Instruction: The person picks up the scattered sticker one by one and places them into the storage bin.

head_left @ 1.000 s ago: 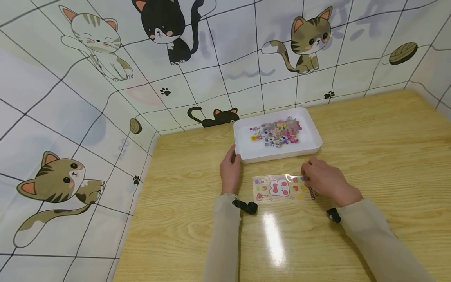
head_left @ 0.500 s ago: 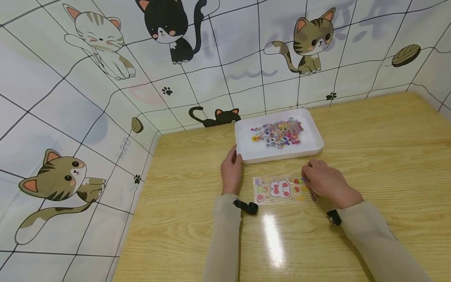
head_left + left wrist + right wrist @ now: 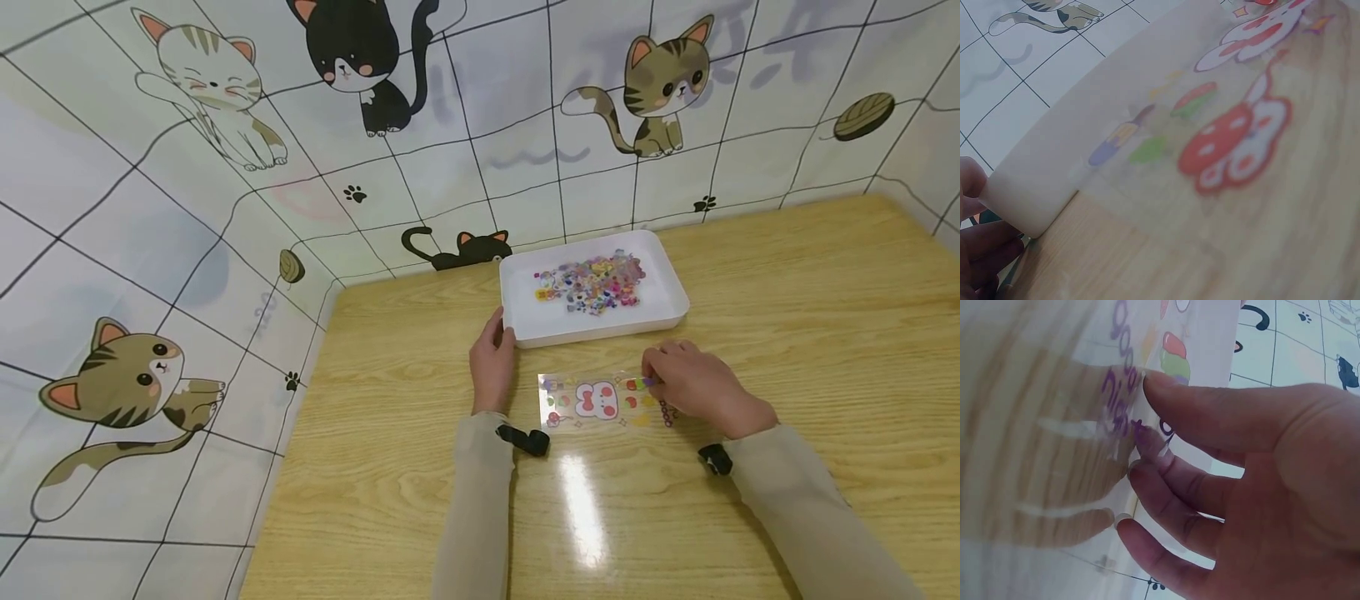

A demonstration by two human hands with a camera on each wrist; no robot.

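My left hand (image 3: 492, 371) grips the front left corner of a white tray (image 3: 592, 335), thumb on the front wall and fingers along the left side. In the left wrist view its fingers (image 3: 991, 250) show at the tray's corner. Just in front of the tray is a clear plastic sheet (image 3: 596, 402), perhaps a bag, printed with a rabbit face, fruit and purple lettering. My right hand (image 3: 697, 385) pinches its right end. The right wrist view shows the thumb (image 3: 1191, 409) on one side of the film and the index fingertip (image 3: 1150, 440) through it.
A heap of small colourful glossy pieces (image 3: 592, 283) lies inside the tray. The tray stands on a wood-grain table (image 3: 390, 458) close to a wall (image 3: 517, 183) with cat drawings. A second wall (image 3: 172, 275) borders the table at left.
Both hands keep their holds in almost the same places. The glare on the plastic sheet has shifted, and the right wrist has moved very slightly to the right.
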